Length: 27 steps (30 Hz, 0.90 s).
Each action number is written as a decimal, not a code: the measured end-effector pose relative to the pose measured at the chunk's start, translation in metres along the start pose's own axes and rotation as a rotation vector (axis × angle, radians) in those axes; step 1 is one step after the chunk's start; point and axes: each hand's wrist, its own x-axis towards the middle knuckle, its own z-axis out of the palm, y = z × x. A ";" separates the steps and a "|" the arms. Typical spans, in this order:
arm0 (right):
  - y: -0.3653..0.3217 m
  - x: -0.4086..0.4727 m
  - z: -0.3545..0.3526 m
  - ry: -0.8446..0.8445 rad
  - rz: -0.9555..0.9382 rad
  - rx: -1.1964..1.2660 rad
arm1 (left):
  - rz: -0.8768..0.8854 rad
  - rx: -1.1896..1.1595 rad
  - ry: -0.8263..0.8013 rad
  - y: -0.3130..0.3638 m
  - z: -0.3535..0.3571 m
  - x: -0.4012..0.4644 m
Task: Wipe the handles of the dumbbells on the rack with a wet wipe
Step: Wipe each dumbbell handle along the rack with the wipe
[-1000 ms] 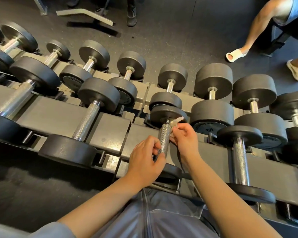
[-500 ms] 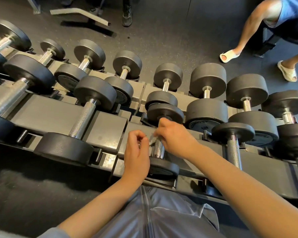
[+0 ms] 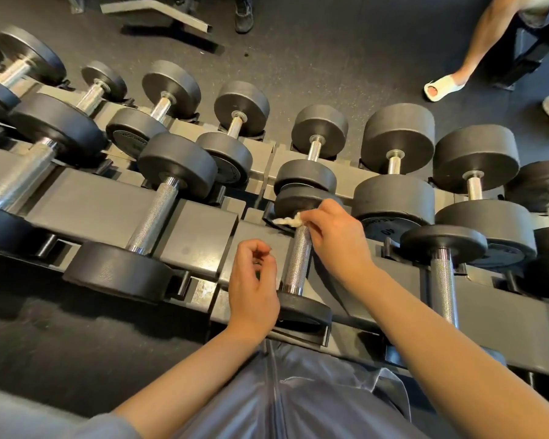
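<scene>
A small dumbbell with a knurled steel handle (image 3: 299, 258) lies on the near tier of the grey rack (image 3: 200, 236), straight in front of me. My right hand (image 3: 336, 239) pinches a crumpled white wet wipe (image 3: 287, 220) against the far end of that handle, just under the far weight head. My left hand (image 3: 252, 280) hovers to the left of the handle with its fingers loosely curled and nothing in it. It does not touch the bar.
Several more black dumbbells fill both tiers, among them a large one (image 3: 152, 217) to the left and one (image 3: 442, 280) to the right. On the dark floor beyond the rack are a person's legs in white sandals (image 3: 442, 85) and a dark shoe (image 3: 244, 17).
My left hand has let go of the handle and drawn back to the left. My right hand has slid the wipe up to the far end of the handle.
</scene>
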 end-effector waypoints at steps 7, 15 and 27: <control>-0.010 -0.027 -0.033 -0.659 -0.077 0.391 | 0.109 -0.016 0.064 -0.010 0.001 0.002; -0.020 -0.024 -0.035 -0.773 -0.140 0.405 | 0.019 -0.054 0.139 -0.013 -0.003 0.007; 0.011 -0.056 -0.026 -0.754 0.249 0.705 | 0.059 0.006 0.052 -0.013 0.001 0.006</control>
